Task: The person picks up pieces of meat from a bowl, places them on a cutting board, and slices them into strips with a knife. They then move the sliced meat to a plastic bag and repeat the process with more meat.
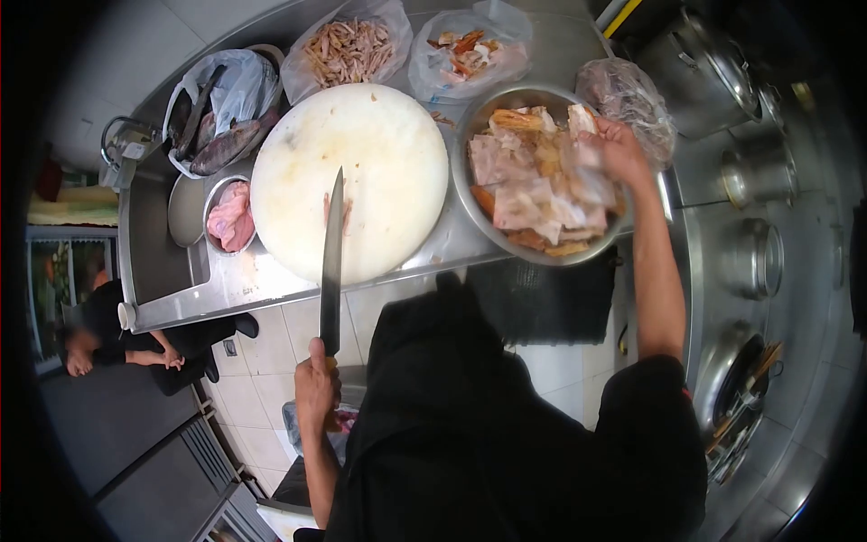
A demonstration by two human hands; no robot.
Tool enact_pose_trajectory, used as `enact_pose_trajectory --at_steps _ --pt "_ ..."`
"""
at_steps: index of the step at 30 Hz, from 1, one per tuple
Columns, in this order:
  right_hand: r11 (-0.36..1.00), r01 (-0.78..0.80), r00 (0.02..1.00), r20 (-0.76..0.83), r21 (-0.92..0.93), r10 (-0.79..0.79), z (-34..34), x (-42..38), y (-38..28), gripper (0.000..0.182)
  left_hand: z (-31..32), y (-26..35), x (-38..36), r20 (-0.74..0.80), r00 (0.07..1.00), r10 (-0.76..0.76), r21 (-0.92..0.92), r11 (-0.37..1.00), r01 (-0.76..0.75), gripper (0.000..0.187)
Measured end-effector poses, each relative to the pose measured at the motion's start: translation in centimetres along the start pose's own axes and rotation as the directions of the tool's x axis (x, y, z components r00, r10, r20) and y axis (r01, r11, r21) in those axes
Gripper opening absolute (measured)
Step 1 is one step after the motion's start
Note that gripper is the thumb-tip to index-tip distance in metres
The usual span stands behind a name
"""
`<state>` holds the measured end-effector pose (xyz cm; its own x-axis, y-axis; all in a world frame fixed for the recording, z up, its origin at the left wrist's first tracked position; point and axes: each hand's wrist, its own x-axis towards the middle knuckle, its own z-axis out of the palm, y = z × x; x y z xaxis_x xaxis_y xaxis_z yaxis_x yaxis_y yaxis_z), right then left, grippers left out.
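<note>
My left hand [316, 384] is closed round the handle of a long kitchen knife [332, 262]. The blade points away from me, and its tip lies over the round white cutting board [361, 163], where a few small meat scraps [338, 212] are stuck. Over the right side of a large metal bowl [470, 194], my right hand [619, 154] is closed on a slab of meat [582, 120] with a pale face and browned edge. Blur hides part of its fingers. Several flat pieces of meat [528, 203] fill the bowl.
Behind the board stand a bag of meat strips [348, 52] and a bag of browned scraps [468, 56]. A small bowl holds pink raw meat [231, 217], near a bag with dark fish-like pieces [230, 144] by the sink. Pots [700, 72] stand right; another person [153, 348] sits left.
</note>
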<state>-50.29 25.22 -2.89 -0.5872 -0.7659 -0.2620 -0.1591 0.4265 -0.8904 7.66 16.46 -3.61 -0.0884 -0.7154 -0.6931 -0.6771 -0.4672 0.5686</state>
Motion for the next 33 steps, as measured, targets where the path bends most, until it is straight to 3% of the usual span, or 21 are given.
enact_pose_trajectory --at_steps 3,6,9,12,14,16,20,22,24,25,29,33 --pt "0.967 0.022 1.0 0.001 0.252 -0.023 0.3 0.2 0.9 0.023 0.1 0.0 0.4 0.024 1.0 0.013 0.009 1.0 -0.014 0.078" --pt "0.917 -0.059 0.997 -0.02 0.395 0.072 0.5 -0.5 -0.2 0.024 0.4 0.4 0.2 0.037 0.999 0.015 0.002 1.0 -0.015 0.077" --pt "0.925 0.066 0.998 -0.019 0.373 -0.064 3.4 -1.6 -2.0 0.024 0.6 0.5 0.2 0.043 0.999 0.022 -0.009 1.0 -0.021 0.074" --pt "0.957 0.261 0.957 -0.098 -0.125 -0.273 10.0 -3.2 -3.1 0.024 1.0 1.8 -0.3 0.019 0.999 -0.038 0.02 0.999 0.037 0.071" --pt "0.718 0.656 0.721 -0.085 -0.235 -0.687 16.2 -3.0 -3.2 0.025 1.0 1.5 -0.1 0.017 0.999 -0.041 0.035 0.999 0.041 0.073" --pt "0.625 0.71 0.642 -0.066 -0.325 -0.764 21.9 -4.5 -4.0 0.029 0.9 1.4 -0.3 0.014 1.0 -0.004 0.043 0.999 0.003 0.074" --pt "0.618 0.728 0.68 0.192 -0.299 -0.708 28.3 -6.9 -0.7 0.038 0.3 1.1 -1.5 -0.085 0.994 0.067 0.22 0.974 -0.047 0.076" --pt "0.641 0.727 0.684 0.176 -0.244 -0.708 28.2 -7.5 0.0 0.046 0.1 2.1 -2.7 -0.113 0.992 0.063 0.301 0.953 -0.026 0.073" --pt "0.704 0.655 0.733 0.005 -0.273 -0.68 28.2 -7.3 0.3 0.047 0.1 2.2 -3.7 -0.141 0.985 0.099 0.343 0.938 -0.046 0.071" --pt "0.758 0.594 0.772 -0.073 -0.27 -0.631 28.4 -7.1 0.0 0.038 -0.1 2.1 -4.0 -0.134 0.986 0.097 0.364 0.93 -0.042 0.07" --pt "0.72 0.647 0.751 0.048 -0.249 -0.658 29.4 -6.2 -0.1 0.023 -0.7 2.9 -4.5 -0.107 0.988 0.107 0.437 0.898 -0.05 0.066" --pt "0.699 0.707 0.707 0.111 -0.105 -0.699 30.9 -5.5 -0.3 0.022 -0.8 3.6 -4.8 -0.089 0.99 0.108 0.486 0.872 -0.052 0.062"
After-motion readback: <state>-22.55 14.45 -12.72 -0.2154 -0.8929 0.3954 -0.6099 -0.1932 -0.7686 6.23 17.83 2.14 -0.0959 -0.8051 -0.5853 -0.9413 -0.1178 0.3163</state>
